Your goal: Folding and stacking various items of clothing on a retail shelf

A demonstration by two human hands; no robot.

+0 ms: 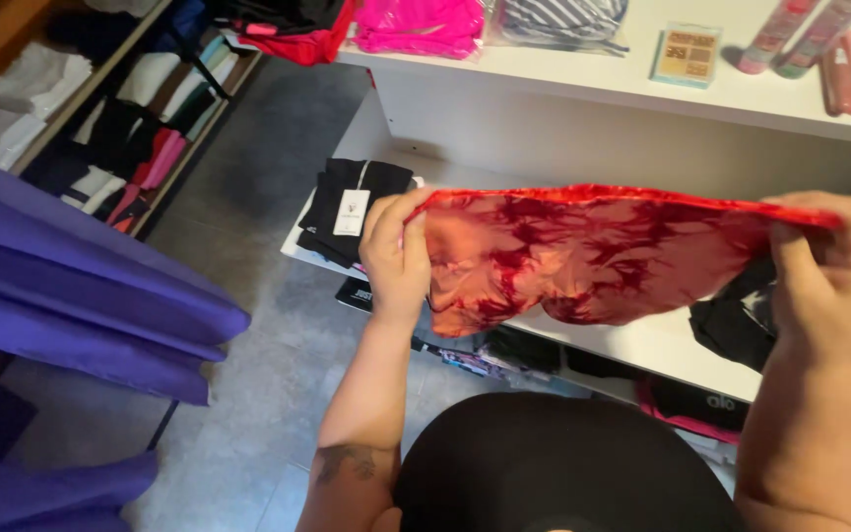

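Both hands, left hand (396, 251) and right hand (829, 266), are pinching the red tie-dye garment (583, 251) taut over the white shelf (642, 340); a slipping pinch risks it dropping onto the tagged black stack (352, 207) at the shelf's left edge.

Both forearms are bare, no sleeves reaching the hands. The left forearm (366, 394) carries a dark tattoo (347, 461) near the elbow, its design too blurred to read. A black garment (563, 463), perhaps a shirt, covers the torso.
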